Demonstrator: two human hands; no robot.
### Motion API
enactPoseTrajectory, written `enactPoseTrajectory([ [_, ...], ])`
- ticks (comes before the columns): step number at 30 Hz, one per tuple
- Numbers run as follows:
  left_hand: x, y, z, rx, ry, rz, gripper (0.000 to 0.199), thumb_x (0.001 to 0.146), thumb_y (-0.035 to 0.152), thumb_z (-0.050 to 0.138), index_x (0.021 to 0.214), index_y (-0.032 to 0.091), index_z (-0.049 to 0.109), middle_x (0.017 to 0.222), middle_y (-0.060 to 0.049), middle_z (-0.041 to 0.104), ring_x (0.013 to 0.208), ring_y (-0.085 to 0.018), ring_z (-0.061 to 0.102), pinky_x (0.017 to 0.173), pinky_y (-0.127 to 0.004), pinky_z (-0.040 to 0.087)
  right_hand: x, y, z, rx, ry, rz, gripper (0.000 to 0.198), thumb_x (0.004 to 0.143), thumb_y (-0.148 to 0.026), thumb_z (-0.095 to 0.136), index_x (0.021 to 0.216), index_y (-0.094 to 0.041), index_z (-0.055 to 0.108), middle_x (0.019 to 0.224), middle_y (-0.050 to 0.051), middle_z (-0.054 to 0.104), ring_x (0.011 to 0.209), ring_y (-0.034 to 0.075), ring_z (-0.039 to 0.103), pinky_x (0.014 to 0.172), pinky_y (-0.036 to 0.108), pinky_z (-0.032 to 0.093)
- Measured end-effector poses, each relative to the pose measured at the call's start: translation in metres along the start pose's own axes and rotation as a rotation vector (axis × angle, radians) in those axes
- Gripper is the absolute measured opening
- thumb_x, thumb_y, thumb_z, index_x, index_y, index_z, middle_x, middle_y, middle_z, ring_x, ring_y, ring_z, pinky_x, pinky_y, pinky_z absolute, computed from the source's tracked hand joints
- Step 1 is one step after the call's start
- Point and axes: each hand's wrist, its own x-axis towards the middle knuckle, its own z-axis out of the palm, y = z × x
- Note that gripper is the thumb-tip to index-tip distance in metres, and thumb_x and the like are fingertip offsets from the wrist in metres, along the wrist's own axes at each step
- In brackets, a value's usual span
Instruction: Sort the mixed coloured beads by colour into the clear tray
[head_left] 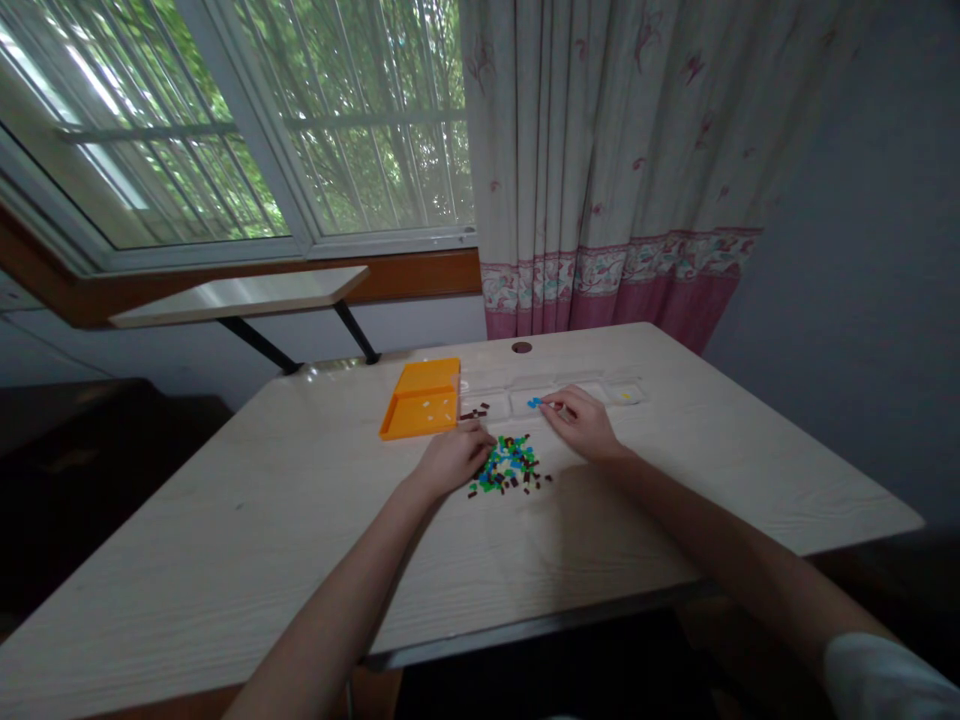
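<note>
On the surface [262, 560], the box [424, 375] lies left of the tray [498, 404], and before this tray lie piled pieces [510, 462]

Pale grey sleeve [885, 682], bare hands [454, 458]

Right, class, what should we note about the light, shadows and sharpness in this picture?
In the head view, the window is bright against a dim room; the shelf carries a pale sheen; a soft shadow falls on the table below the right hand; and the heaped pieces look soft, too small to outline clearly.
</note>
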Motion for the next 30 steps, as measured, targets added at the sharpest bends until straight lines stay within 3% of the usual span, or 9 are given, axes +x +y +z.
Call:
enactPoseTrajectory([
  [6,0.001,-0.001,0.0,-0.021,0.001,-0.007,0.021,0.082,0.026,0.044,0.088,0.021,0.063,0.086,-0.004,0.059,0.084,-0.016,0.056,0.07,-0.024,0.043,0.008,0.027,0.013,-0.217,-0.016,0.169,0.017,0.079,-0.031,0.052,0.079,-0.021,0.065,0.072,0.002,0.061,0.068,0.014,0.055,0.063,0.025,0.041],
  [10,0.001,-0.001,0.0,-0.017,-0.006,-0.01,0.021,0.082,0.027,0.045,0.088,0.022,0.064,0.085,-0.004,0.06,0.082,-0.016,0.056,0.068,-0.024,0.043,0.007,0.036,0.015,-0.256,-0.047,0.203,0.017,0.079,-0.031,0.051,0.084,-0.021,0.065,0.074,0.002,0.061,0.07,0.015,0.055,0.063,0.025,0.041],
  [21,0.002,0.003,0.004,-0.016,0.038,-0.035,0.022,0.084,0.03,0.043,0.087,0.02,0.062,0.085,-0.005,0.059,0.08,-0.016,0.055,0.066,-0.024,0.042,-0.011,0.002,0.023,-0.08,-0.33,-0.009,0.015,0.08,-0.025,0.049,0.084,-0.02,0.063,0.076,0.003,0.06,0.069,0.012,0.055,0.065,0.023,0.041],
  [30,0.007,0.019,0.006,-0.37,0.121,-0.018,0.02,0.084,0.026,0.043,0.084,0.016,0.061,0.08,-0.004,0.061,0.08,-0.015,0.054,0.074,-0.025,0.041,-0.017,-0.007,0.023,-0.034,-0.382,-0.098,0.015,0.078,-0.031,0.055,0.089,-0.021,0.061,0.078,0.002,0.061,0.072,0.012,0.057,0.065,0.021,0.041],
])
